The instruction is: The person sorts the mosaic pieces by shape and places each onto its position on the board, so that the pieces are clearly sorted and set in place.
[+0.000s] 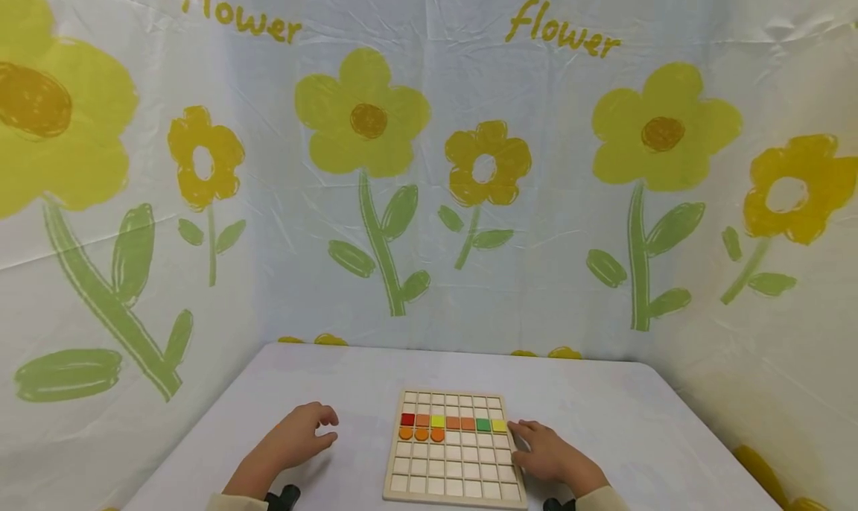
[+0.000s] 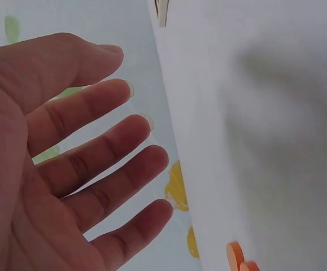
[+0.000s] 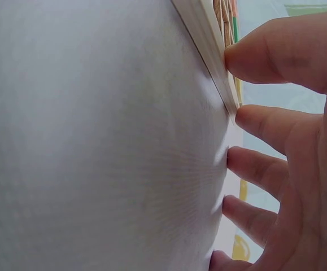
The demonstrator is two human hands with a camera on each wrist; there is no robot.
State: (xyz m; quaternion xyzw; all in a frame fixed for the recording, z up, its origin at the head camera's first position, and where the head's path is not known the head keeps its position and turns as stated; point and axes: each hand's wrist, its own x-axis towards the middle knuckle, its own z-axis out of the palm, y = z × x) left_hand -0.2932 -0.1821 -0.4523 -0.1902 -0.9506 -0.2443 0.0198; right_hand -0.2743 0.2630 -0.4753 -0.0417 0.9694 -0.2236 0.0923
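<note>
A wooden grid board (image 1: 462,468) lies on the table in the head view. One row holds square tiles: a red tile (image 1: 407,419), orange ones, a yellow tile (image 1: 438,421), a green tile (image 1: 483,425) and another yellow at the right end. Below the row's left end sit three orange discs (image 1: 421,434). My left hand (image 1: 295,440) hovers left of the board, fingers loosely bent and holding nothing. Beside the board's right edge, my right hand (image 1: 551,451) rests; its thumb and index fingertip touch the board's side (image 3: 211,51), the other fingertips on the table.
Orange round pieces (image 2: 234,257) stand out beyond the left hand's little finger in the left wrist view. A white table (image 1: 570,392) carries the board. Flower-printed cloth (image 1: 429,295) hangs behind the table and along both sides.
</note>
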